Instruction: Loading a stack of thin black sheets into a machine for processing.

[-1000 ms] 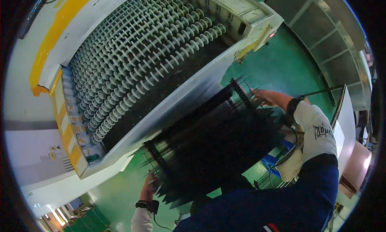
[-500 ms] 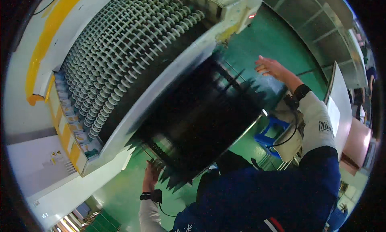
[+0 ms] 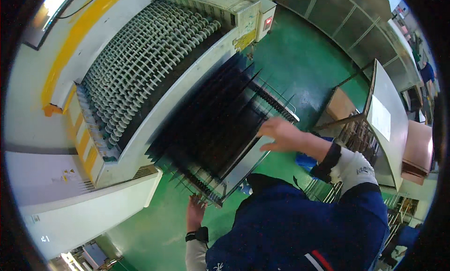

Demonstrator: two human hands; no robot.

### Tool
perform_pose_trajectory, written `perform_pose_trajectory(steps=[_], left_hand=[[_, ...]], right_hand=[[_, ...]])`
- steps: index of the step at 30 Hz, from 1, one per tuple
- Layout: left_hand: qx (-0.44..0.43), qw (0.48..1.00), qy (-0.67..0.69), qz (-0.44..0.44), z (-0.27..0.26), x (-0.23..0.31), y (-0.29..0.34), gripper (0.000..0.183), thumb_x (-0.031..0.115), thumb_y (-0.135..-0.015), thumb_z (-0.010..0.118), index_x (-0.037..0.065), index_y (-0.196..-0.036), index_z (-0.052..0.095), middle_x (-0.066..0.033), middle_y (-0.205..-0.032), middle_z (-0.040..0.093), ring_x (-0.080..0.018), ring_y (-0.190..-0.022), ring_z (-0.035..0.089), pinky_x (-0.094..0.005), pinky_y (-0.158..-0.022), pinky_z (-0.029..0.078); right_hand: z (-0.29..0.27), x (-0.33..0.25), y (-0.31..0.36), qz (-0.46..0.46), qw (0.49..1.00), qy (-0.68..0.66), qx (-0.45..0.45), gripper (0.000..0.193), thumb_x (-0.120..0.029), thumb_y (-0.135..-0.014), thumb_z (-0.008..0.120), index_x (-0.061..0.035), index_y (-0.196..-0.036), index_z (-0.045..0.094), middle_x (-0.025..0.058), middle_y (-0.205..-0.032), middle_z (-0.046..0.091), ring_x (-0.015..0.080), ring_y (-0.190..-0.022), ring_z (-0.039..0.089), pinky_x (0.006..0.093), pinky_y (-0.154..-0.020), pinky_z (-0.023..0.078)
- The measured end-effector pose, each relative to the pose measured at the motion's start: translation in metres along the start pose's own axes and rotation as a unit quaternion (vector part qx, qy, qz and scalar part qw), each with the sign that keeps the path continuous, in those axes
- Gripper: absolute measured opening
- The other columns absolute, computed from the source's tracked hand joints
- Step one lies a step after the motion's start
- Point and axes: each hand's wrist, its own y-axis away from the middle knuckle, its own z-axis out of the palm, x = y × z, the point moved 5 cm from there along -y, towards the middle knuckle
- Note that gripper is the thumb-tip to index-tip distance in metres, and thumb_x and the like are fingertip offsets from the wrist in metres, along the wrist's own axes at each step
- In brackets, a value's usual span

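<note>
A slotted rack (image 3: 243, 167) stands in front of me, with several thin dark panels (image 3: 201, 116) upright in it, leaning toward the far side. Rows of black spring-like teeth run along its two ends. My left hand (image 3: 195, 209) is at the rack's near left corner, fingers curled against its end frame. Above the near right part of the rack, my right hand (image 3: 281, 138) reaches across, slightly blurred, its fingers apart and holding nothing that I can see.
Beyond the rack is a conveyor machine (image 3: 187, 78) with rows of pale roller wheels (image 3: 145, 60). A red-lit switch box (image 3: 267, 22) sits at its corner. To the right stand a white-topped table (image 3: 386, 149) and brown boards (image 3: 417, 149). A blue stool (image 3: 307, 162) is partly behind my right arm.
My right hand has come in from the far right to above the rack. The panels now lean away, exposing the rack's near part. My left hand has shifted to the near corner.
</note>
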Motion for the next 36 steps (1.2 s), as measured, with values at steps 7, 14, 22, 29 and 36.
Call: perform_pose_trajectory(steps=[7, 14, 22, 29, 36], left_hand=[[-0.001, 0.999, 0.019, 0.038, -0.013, -0.046, 0.038, 0.067, 0.051, -0.095, 0.047, 0.006, -0.143, 0.032, -0.0140, -0.140, 0.041, -0.0316, -0.122, 0.044, -0.0432, -0.096, 0.041], [0.013, 0.997, 0.074, 0.016, -0.032, -0.112, 0.072, 0.059, 0.045, -0.098, 0.044, 0.005, -0.141, 0.033, -0.0165, -0.142, 0.039, -0.0325, -0.126, 0.043, -0.0429, -0.097, 0.040], [0.026, 0.998, -0.045, 0.037, -0.063, -0.169, 0.067, 0.039, 0.019, -0.100, 0.044, 0.000, -0.133, 0.037, -0.0206, -0.132, 0.050, -0.0353, -0.111, 0.057, -0.0413, -0.087, 0.050], [0.084, 0.995, -0.051, -0.002, -0.105, -0.210, 0.067, 0.045, 0.029, -0.096, 0.052, -0.002, -0.128, 0.041, -0.0209, -0.125, 0.054, -0.0340, -0.102, 0.061, -0.0412, -0.076, 0.052], [0.177, 0.984, 0.024, 0.004, -0.105, -0.216, 0.091, 0.054, 0.031, -0.092, 0.060, -0.004, -0.128, 0.042, -0.0209, -0.123, 0.056, -0.0327, -0.100, 0.061, -0.0415, -0.074, 0.053]], right_hand=[[0.100, -0.006, -0.016, 0.061, 0.934, 0.202, -0.289, 0.029, -0.035, -0.076, 0.067, -0.0071, -0.086, 0.069, 0.0117, -0.086, 0.067, 0.0329, -0.087, 0.064, 0.0439, -0.079, 0.049], [0.107, -0.010, -0.042, 0.064, 0.939, 0.222, -0.253, 0.026, -0.033, -0.075, 0.065, -0.0117, -0.087, 0.072, 0.0099, -0.087, 0.069, 0.0299, -0.084, 0.067, 0.0435, -0.071, 0.053], [0.102, -0.015, -0.030, 0.081, 0.946, 0.219, -0.225, 0.024, -0.031, -0.073, 0.066, -0.0133, -0.089, 0.072, 0.0091, -0.089, 0.069, 0.0299, -0.088, 0.067, 0.0435, -0.073, 0.053], [0.108, -0.015, -0.040, 0.084, 0.944, 0.231, -0.221, 0.025, -0.029, -0.072, 0.067, -0.0123, -0.091, 0.072, 0.0088, -0.091, 0.070, 0.0297, -0.089, 0.067, 0.0427, -0.074, 0.053], [0.108, -0.005, -0.047, 0.075, 0.945, 0.226, -0.224, 0.024, -0.026, -0.072, 0.066, -0.0107, -0.091, 0.072, 0.0079, -0.091, 0.070, 0.0293, -0.088, 0.067, 0.0432, -0.073, 0.054]])
